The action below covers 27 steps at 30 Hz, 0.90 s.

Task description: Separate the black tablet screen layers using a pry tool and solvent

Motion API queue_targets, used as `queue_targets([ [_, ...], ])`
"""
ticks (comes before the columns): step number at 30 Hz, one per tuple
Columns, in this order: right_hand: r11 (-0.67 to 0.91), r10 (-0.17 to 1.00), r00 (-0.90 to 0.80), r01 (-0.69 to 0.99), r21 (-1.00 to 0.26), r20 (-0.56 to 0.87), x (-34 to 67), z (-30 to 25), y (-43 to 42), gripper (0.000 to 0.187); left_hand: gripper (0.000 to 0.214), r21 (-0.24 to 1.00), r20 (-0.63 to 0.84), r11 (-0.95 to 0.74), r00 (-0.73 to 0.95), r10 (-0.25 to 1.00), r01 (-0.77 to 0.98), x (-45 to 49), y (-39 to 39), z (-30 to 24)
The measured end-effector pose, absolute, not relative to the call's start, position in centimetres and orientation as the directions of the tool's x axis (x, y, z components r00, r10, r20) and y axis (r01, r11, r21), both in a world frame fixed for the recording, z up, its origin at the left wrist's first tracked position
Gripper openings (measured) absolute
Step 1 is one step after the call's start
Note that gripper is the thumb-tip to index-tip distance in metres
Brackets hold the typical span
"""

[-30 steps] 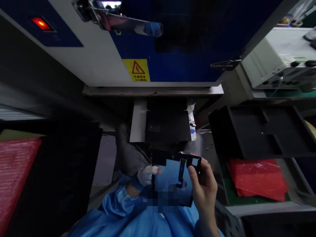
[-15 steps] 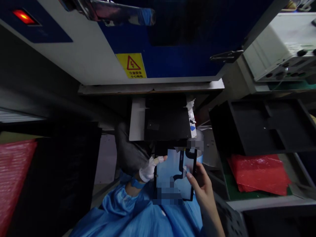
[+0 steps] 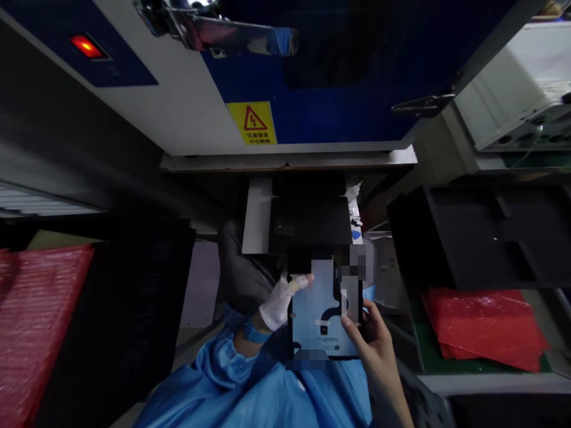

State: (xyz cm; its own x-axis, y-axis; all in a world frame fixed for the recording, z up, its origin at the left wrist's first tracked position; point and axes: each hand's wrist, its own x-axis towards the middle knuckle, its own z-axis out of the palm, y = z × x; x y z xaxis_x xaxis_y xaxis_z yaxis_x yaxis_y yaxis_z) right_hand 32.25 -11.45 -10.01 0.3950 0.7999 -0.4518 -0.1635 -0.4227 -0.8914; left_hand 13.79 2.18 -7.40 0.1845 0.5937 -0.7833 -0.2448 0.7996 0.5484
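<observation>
Red plastic (image 3: 486, 324) flanks the panel (image 3: 307, 318) — left hand (image 3: 277, 304) and right hand (image 3: 375, 340) pinch it.

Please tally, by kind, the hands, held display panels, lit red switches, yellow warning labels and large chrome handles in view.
Hands: 2 (left hand, right hand)
Held display panel: 1
Lit red switch: 1
Yellow warning label: 1
Large chrome handle: 1
Total: 6

We wear a loose smock (image 3: 259, 398) in glossy blue, creased throughout, with a small white mark (image 3: 300, 385) on its front. The left sleeve (image 3: 223, 362) puckers above a blue band (image 3: 256, 333) at the wrist. A white glove (image 3: 275, 306) covers the left hand (image 3: 281, 300), one fingertip exposed; the right hand (image 3: 373, 339) is bare. Our trousers (image 3: 243, 267) look dark grey, though dim light makes that uncertain.
</observation>
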Motion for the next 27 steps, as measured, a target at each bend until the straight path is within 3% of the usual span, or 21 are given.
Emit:
queue_targets([
  [2,-0.367,0.845,0.391,-0.071,-0.927,-0.365,32.3,-10.3,-11.6,0.050,0.029,0.731,-0.654,0.677,0.199,0.730,-0.078,13.0,2.2,-6.9],
  [5,-0.224,0.898,0.404,0.083,-0.971,-0.173,32.7,-11.0,-12.4,0.040,0.032,0.862,-0.501,0.487,0.369,0.783,0.137,12.2,2.3,-6.7],
  [8,-0.158,0.900,0.434,0.224,-0.962,-0.047,33.2,-11.7,-13.7,0.032,0.019,0.956,-0.289,0.270,0.547,0.786,0.117,12.4,1.7,-7.4],
  [11,-0.150,0.894,0.449,0.251,-0.956,-0.022,33.5,-12.2,-15.4,0.019,0.022,0.995,-0.077,0.102,0.635,0.768,-0.002,13.0,0.6,-8.7],
  [16,-0.146,0.863,0.501,0.125,-0.981,-0.065,33.4,-11.8,-17.9,0.023,0.025,0.988,-0.055,0.137,0.683,0.728,-0.066,13.8,-0.8,-9.2],
  [20,-0.144,0.868,0.491,0.102,-0.984,-0.076,33.3,-10.6,-18.8,0.027,0.036,0.948,-0.058,0.261,0.710,0.702,-0.181,14.4,-1.0,-8.2],
  [25,0.015,0.897,0.417,0.304,-0.953,0.147,33.2,-8.7,-18.9,0.019,0.041,0.938,-0.063,0.290,0.731,0.679,-0.188,15.2,-0.3,-7.2],
  [27,0.113,0.913,0.314,0.420,-0.900,0.261,32.8,-7.7,-18.6,0.041,0.044,0.954,-0.063,0.255,0.729,0.681,-0.157,15.3,0.4,-6.8],
])
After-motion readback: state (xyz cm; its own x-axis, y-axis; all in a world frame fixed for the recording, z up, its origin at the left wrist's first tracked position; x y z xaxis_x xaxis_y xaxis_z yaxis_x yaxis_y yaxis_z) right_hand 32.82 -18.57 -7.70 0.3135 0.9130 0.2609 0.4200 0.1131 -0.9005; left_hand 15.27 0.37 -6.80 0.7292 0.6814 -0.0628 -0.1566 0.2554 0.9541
